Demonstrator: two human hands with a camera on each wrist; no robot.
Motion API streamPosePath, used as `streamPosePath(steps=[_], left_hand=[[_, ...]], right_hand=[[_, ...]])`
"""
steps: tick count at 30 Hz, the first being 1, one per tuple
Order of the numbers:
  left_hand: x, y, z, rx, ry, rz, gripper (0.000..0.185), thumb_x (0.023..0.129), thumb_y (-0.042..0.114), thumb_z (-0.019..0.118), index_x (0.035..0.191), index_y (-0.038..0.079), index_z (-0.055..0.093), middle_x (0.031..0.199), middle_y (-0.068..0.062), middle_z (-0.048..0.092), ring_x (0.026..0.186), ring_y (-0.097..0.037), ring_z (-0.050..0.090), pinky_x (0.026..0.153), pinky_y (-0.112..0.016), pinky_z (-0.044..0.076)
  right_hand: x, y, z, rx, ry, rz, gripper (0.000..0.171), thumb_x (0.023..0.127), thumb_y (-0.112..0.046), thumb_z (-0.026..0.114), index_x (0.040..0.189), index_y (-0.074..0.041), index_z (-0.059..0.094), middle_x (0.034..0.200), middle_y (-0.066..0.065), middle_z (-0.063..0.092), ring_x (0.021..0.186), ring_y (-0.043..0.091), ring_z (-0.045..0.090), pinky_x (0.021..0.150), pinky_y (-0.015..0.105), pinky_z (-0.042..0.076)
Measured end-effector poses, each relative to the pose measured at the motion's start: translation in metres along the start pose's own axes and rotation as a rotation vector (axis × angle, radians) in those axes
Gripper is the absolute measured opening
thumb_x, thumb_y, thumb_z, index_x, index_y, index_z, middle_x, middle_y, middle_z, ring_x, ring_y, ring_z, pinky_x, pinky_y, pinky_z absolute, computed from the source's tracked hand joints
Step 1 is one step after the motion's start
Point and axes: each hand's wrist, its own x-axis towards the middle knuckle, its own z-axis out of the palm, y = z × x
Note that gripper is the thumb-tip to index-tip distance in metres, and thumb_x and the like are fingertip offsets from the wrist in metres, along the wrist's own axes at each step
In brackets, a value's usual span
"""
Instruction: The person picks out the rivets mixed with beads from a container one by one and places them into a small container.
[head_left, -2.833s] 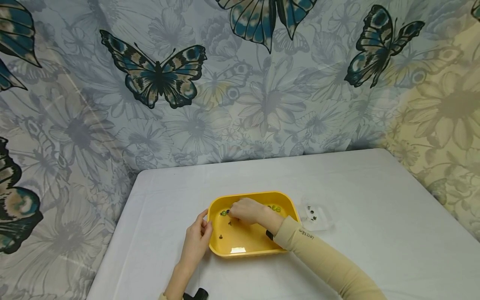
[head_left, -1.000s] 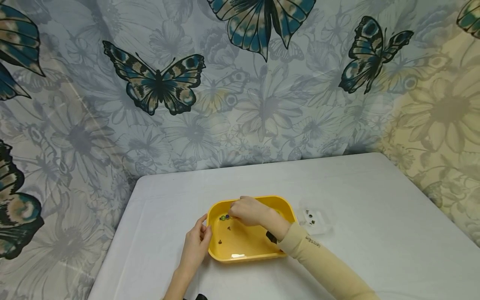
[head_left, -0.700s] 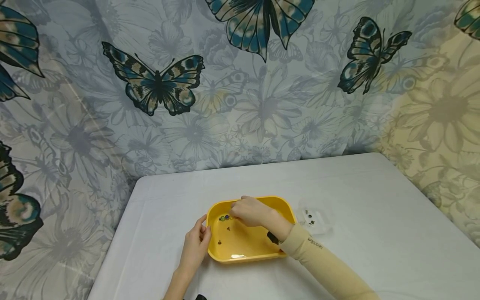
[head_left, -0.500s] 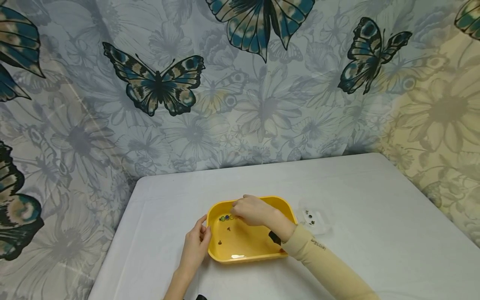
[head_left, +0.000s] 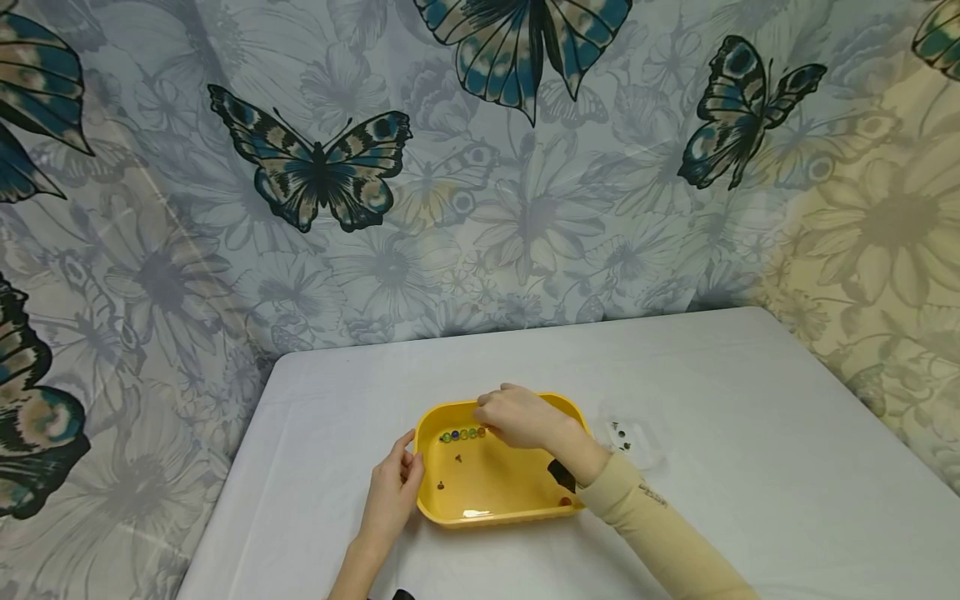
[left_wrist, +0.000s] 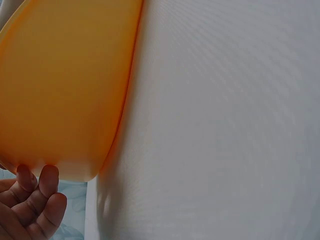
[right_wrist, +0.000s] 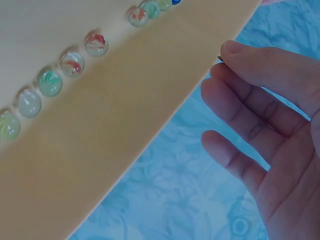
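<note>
A yellow tray (head_left: pixel 498 487) stands on the white-covered table. My left hand (head_left: pixel 393 479) grips its left rim; the left wrist view shows the fingertips (left_wrist: pixel 48 177) against the outer wall. Over the tray's far side, my right hand (head_left: pixel 517 417) pinches a small dark pointed thing (right_wrist: pixel 220 59) between thumb and forefinger; its kind is too small to tell. Beneath that hand runs a row of glass marbles (right_wrist: pixel 72 64), clear with coloured swirls, with a gap between two groups. The head view shows the row's left part (head_left: pixel 463 434), but the hand hides the rest.
Two small brown pieces (head_left: pixel 459 458) lie apart on the tray floor. A reddish-brown round thing (head_left: pixel 566 502) sits in its near right corner. Right of the tray is a clear plastic container (head_left: pixel 637 442) with several small dark pieces. Butterfly-patterned fabric (head_left: pixel 480 275) hangs behind the table.
My right hand has shifted right along the tray's far side, uncovering more marbles in the row and the reddish-brown thing in the near corner. The left hand keeps its hold on the rim.
</note>
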Motion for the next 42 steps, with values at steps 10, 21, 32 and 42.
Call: streamPosePath(steps=[10, 21, 32, 42], left_hand=[[0.0, 0.0, 0.0, 0.0, -0.019, -0.023, 0.039, 0.091, 0.006, 0.053, 0.129, -0.003, 0.048, 0.072, 0.002, 0.047, 0.058, -0.007, 0.044, 0.049, -0.019, 0.041], [-0.001, 0.001, 0.0, 0.001, 0.003, 0.011, 0.038, 0.09, 0.004, 0.054, 0.127, -0.004, 0.05, 0.07, 0.003, 0.047, 0.057, -0.006, 0.044, 0.049, -0.019, 0.041], [0.0, 0.0, -0.001, -0.008, -0.009, -0.005, 0.039, 0.092, 0.006, 0.053, 0.129, -0.003, 0.048, 0.071, 0.003, 0.047, 0.057, -0.007, 0.044, 0.049, -0.019, 0.041], [0.0, -0.001, 0.0, -0.005, -0.013, -0.009, 0.039, 0.091, 0.006, 0.054, 0.129, -0.003, 0.048, 0.071, 0.002, 0.046, 0.057, -0.007, 0.043, 0.049, -0.019, 0.04]], right_hand=[[-0.011, 0.004, -0.003, -0.01, 0.031, 0.016, 0.014, 0.081, -0.005, 0.068, 0.072, -0.012, 0.06, 0.065, -0.005, 0.046, 0.059, 0.009, 0.038, 0.059, 0.022, 0.03], [-0.022, 0.009, -0.005, -0.021, 0.077, 0.048, 0.021, 0.081, -0.007, 0.068, 0.067, -0.014, 0.056, 0.063, -0.006, 0.04, 0.058, 0.01, 0.037, 0.059, 0.024, 0.031], [-0.037, 0.016, -0.009, 0.004, 0.109, 0.1, 0.019, 0.08, -0.001, 0.067, 0.07, -0.013, 0.057, 0.064, -0.006, 0.041, 0.059, 0.009, 0.037, 0.06, 0.025, 0.032], [-0.053, 0.026, -0.01, 0.029, 0.154, 0.131, 0.027, 0.076, 0.004, 0.066, 0.066, -0.015, 0.05, 0.064, -0.007, 0.037, 0.058, 0.009, 0.034, 0.06, 0.026, 0.03]])
